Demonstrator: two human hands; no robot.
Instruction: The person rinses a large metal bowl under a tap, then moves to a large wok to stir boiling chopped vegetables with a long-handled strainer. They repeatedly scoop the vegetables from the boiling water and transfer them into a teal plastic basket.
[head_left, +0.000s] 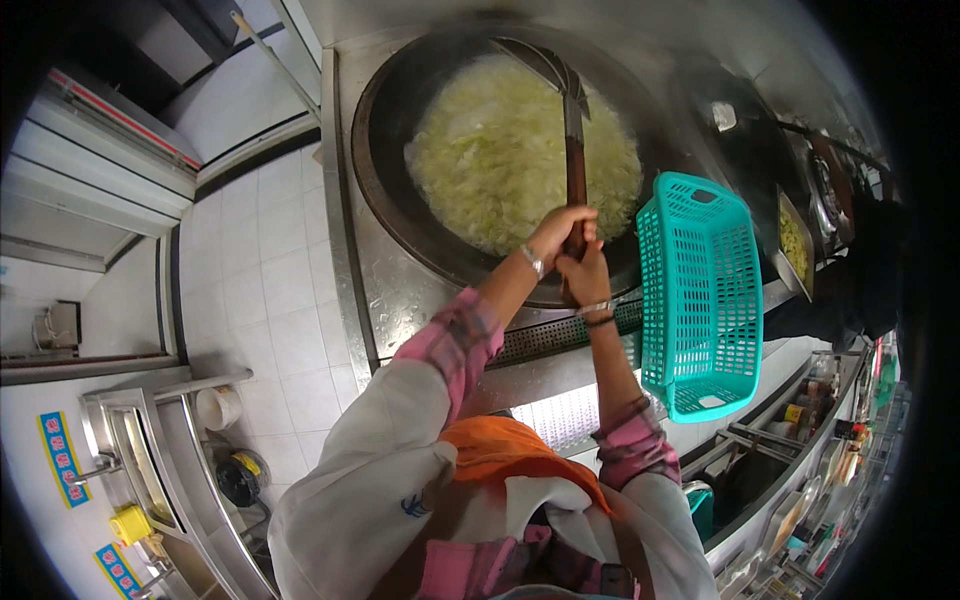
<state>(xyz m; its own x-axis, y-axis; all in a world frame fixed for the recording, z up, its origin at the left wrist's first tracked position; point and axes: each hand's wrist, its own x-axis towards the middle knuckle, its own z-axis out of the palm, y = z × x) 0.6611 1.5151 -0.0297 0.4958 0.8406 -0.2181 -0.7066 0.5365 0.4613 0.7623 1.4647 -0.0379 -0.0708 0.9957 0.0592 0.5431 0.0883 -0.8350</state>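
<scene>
Both my hands grip the wooden handle (575, 169) of a large metal wok tool, a scoop or spatula. My left hand (566, 231) is higher on the handle, and my right hand (589, 276) sits just below it, near the handle's end. The tool's broad metal head (534, 64) lies at the far side of a big dark wok (382, 165), partly hidden by steam. Pale green shredded vegetable, perhaps cabbage, fills the wok in cloudy liquid (502, 157). To the right of my right forearm, a turquoise plastic basket (697, 300) with slotted walls stands at the wok's front right edge.
A steel stove top (397, 300) surrounds the wok, with a perforated drain strip (555, 330) in front. At right are a second dark wok (720, 150), a tray of chopped food (793, 240) and a person in dark clothes (862, 277). A steel sink unit (142, 465) stands lower left.
</scene>
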